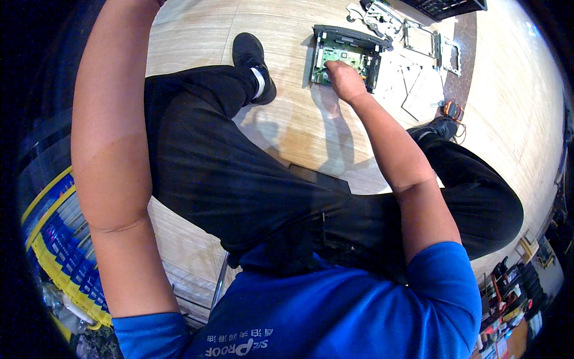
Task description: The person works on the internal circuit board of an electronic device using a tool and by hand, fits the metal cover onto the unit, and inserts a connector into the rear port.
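A black open-topped electronic unit lies on the floor ahead of me, with a green circuit board inside its frame. Over the board's near left part is my right hand, its fingers bent and drawn together close to the board. Whatever they grip, if anything, is too small to make out. My left forearm stretches up along the left side, and the hand lies beyond the top edge of the picture.
Metal brackets and frames lie right of the unit, beside white sheets. An orange and black meter-like device with a cable sits by my right shoe. A black crate stands at the top right; a flat dark piece lies between my legs.
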The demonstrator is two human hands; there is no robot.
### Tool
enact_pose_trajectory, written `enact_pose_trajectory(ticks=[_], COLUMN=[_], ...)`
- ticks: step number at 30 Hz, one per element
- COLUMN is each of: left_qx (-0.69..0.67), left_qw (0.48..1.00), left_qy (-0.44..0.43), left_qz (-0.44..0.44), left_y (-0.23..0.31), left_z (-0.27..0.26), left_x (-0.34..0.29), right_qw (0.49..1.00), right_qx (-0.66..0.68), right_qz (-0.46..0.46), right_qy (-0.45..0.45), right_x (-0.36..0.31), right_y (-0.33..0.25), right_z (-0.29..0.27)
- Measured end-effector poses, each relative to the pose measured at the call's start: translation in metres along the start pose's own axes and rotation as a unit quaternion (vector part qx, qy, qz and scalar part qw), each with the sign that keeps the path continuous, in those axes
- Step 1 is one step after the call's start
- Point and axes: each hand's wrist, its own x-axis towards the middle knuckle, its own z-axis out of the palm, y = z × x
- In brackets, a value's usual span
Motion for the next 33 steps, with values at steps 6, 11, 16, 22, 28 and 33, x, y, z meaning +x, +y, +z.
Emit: enact_pose_trajectory(ticks=[6,11,16,22,28,33], left_qx=[0.004,-0.010,0.028,0.018,0.007,-0.003], left_qw=[0.998,1.000,0.999,1.000,0.998,1.000], left_qy=[-0.023,-0.009,0.011,0.004,-0.022,-0.019], left_qz=[-0.051,0.009,-0.013,-0.007,-0.055,-0.024], left_y=[0.001,0.013,0.018,0.015,0.007,0.002], left_z=[-0.001,-0.006,-0.003,-0.001,0.000,0.004], left_x=[0.006,-0.006,-0.009,-0.009,0.006,0.012], right_qw=[0.998,0.996,0.993,0.993,0.994,0.992], right_qx=[-0.044,-0.071,-0.098,-0.101,-0.105,-0.123], right_qz=[-0.033,-0.045,-0.030,-0.011,-0.014,-0.024], right_qy=[-0.028,-0.028,-0.054,-0.057,-0.033,-0.005], right_x=[0.001,0.005,0.011,0.012,0.008,0.004], right_y=[-0.022,-0.020,-0.024,-0.024,-0.028,-0.022], right_z=[-0.011,-0.005,-0.001,-0.001,0.000,0.002])
